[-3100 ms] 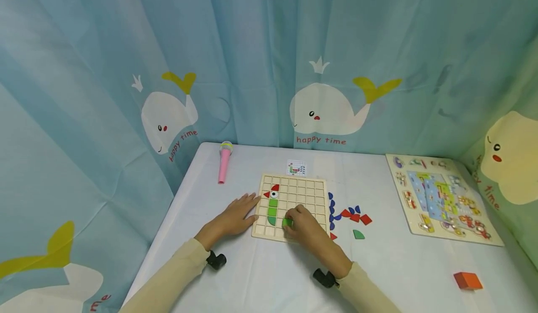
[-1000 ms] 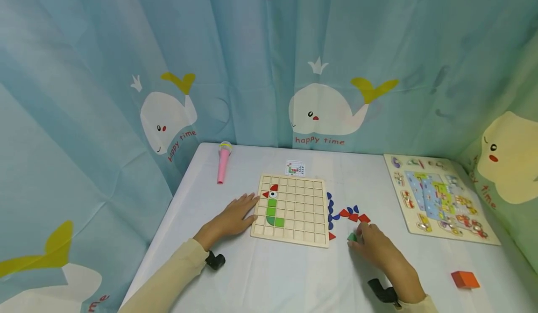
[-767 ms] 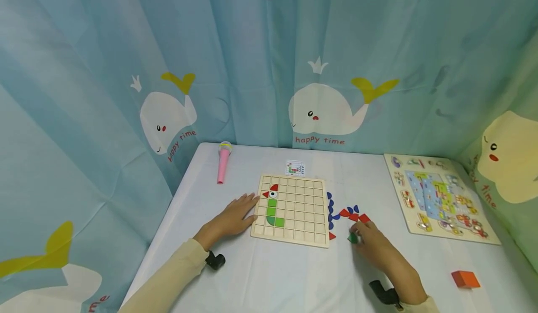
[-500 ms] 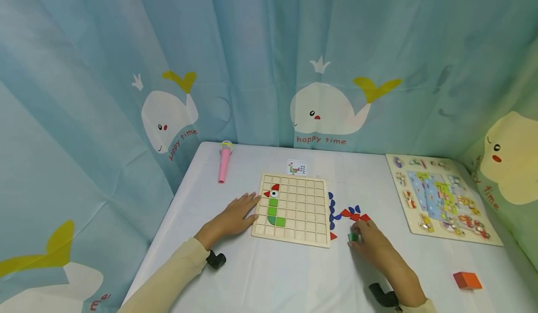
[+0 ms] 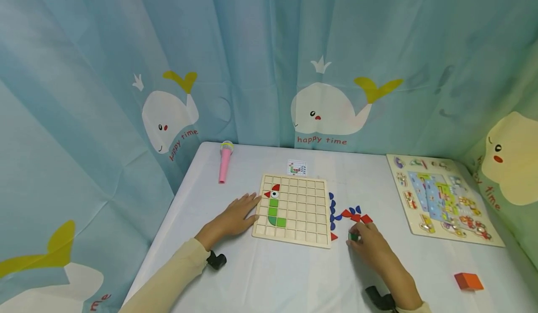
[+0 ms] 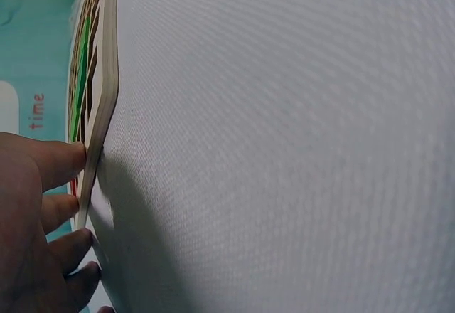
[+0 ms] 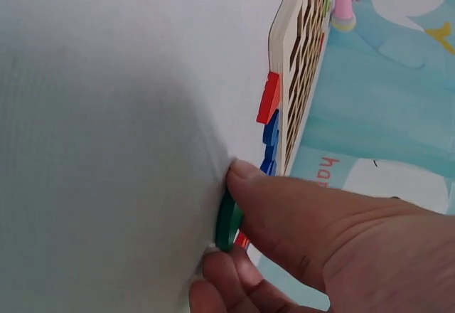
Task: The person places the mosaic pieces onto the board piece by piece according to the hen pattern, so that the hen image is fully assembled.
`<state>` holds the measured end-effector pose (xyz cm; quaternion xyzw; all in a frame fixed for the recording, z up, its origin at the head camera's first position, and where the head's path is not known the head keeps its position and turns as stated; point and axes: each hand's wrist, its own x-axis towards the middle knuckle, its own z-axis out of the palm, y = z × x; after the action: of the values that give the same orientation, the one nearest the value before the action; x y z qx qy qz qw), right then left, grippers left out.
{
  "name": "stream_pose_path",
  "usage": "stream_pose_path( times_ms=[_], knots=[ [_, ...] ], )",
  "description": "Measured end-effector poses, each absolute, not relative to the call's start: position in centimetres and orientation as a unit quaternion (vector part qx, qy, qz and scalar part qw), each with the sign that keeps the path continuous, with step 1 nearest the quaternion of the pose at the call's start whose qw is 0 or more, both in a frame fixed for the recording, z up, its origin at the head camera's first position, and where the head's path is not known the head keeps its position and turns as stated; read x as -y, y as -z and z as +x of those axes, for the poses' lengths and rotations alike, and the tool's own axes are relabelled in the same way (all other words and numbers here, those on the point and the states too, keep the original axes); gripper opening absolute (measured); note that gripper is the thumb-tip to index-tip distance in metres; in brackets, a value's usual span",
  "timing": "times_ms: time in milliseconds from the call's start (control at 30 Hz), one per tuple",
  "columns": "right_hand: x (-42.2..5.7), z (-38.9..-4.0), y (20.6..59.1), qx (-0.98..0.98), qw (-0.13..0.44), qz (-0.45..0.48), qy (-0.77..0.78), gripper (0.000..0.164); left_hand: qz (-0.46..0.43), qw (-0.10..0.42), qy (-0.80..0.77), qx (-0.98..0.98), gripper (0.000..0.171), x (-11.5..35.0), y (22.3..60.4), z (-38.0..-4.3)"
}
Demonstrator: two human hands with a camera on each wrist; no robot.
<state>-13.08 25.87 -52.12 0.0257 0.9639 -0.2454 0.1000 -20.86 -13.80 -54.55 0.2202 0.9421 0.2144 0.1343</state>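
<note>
- Orange block (image 5: 468,281), near right on the white cloth-covered tabletop (image 5: 290,280), well apart from the rest.
- Right hand (image 5: 371,246): grip pinching a dark green flat piece with a curved edge (image 7: 226,222), thumb on one side, finger on the other. Piece is right of the grid board, over the tabletop; can't tell if it's lifted or touching.
- Left hand (image 5: 236,216): grip released, fingers extended, fingertips touching the grid board's left edge.
- Square light-wood grid board (image 5: 306,210), centre. Left columns, near to far: dark green quarter-circle (image 5: 272,220) with a bright green square (image 5: 281,222) on its right, two green squares (image 5: 273,207), white eye tile (image 5: 275,194) with a red triangle (image 5: 267,194) on its left, red quarter-circle (image 5: 275,188).
- Loose red triangle (image 5: 334,236) by the board's near right corner; row of blue semicircles (image 5: 332,204) farther along that edge.
- Cluster of red pieces (image 5: 355,218) plus blue pieces (image 5: 357,209), just beyond the right hand.
- Wooden picture-puzzle board (image 5: 466,238), far right.
- Small white card with a bird-like pattern (image 5: 297,167), just beyond the grid board.
- Pink toy microphone (image 5: 224,163), far left.
- Blue whale-print curtain (image 5: 252,70) behind.
</note>
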Motion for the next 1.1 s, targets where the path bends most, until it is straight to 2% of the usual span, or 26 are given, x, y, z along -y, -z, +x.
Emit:
stream_pose_path(
  times_ms=[233,500,1100],
  knots=[
    [-25.4,-13.2,52.1,-0.966,0.089,0.020,0.243,0.029,0.222,0.131,-0.208,-0.944,0.065,13.8,54.8,-20.9],
    [-23.6,-13.7,51.4,-0.960,0.039,-0.030,0.276,0.025,0.221,0.134,-0.209,-0.943,0.065,13.7,54.7,-20.8],
    [-14.5,-15.8,51.6,-0.953,0.031,-0.122,0.274,0.020,0.223,0.135,-0.202,-0.944,0.066,13.7,54.6,-20.8]
  ],
)
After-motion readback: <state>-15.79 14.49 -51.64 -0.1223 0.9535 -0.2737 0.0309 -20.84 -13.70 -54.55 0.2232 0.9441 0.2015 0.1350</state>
